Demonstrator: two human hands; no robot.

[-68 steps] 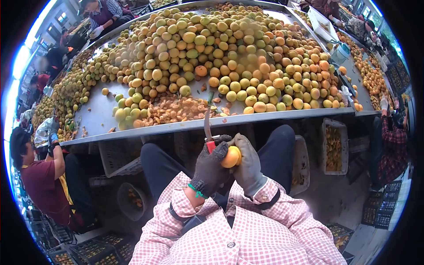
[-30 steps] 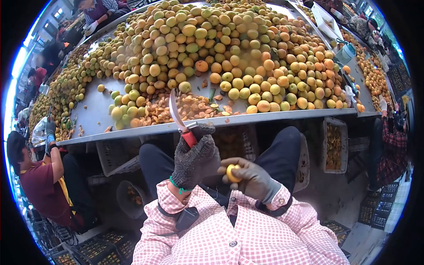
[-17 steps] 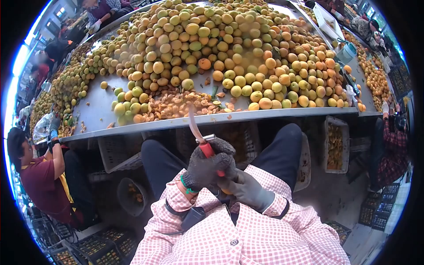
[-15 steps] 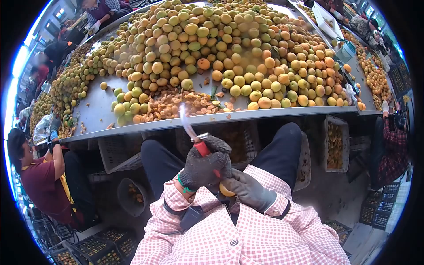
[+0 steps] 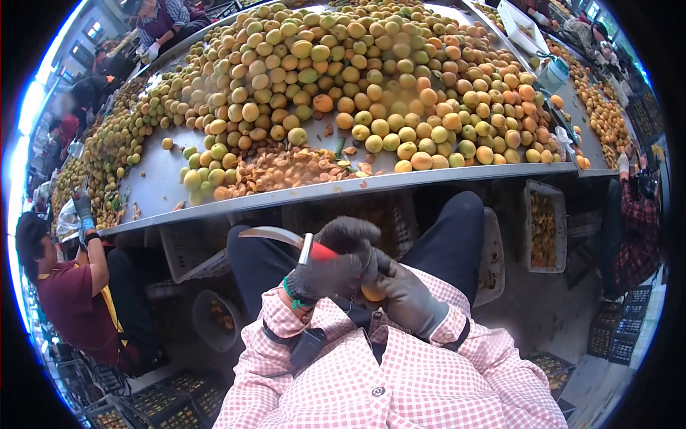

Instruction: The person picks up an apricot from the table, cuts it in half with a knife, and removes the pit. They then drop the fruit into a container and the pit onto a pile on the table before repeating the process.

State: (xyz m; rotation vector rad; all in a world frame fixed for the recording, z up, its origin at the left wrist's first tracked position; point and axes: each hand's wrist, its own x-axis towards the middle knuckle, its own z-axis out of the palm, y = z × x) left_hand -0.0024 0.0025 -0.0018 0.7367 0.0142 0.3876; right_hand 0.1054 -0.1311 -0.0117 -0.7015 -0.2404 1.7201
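Observation:
In the head view my left hand point(image 5: 325, 272), in a dark grey glove, is closed around the red handle of a knife point(image 5: 271, 234). The knife's curved blade points left, above my left thigh. Close against it, my right hand point(image 5: 407, 297), also gloved, has its fingers closed on a yellow-orange apricot point(image 5: 371, 293), mostly covered by the glove. Both hands are together in front of my chest, below the table edge. The fingers of the left hand are partly blurred, and where the two gloves meet is hard to make out.
A metal table point(image 5: 343, 191) carries a big heap of apricots point(image 5: 307, 68) and a pile of brown stones point(image 5: 293, 168). Under it stand crates, one a white crate point(image 5: 545, 227) with fruit pieces, and a bucket point(image 5: 216, 319). A co-worker point(image 5: 71, 286) sits at left; others work around.
The knife has swung from pointing up to pointing left as my left hand turned. My right hand has shifted slightly upward, still holding the apricot.

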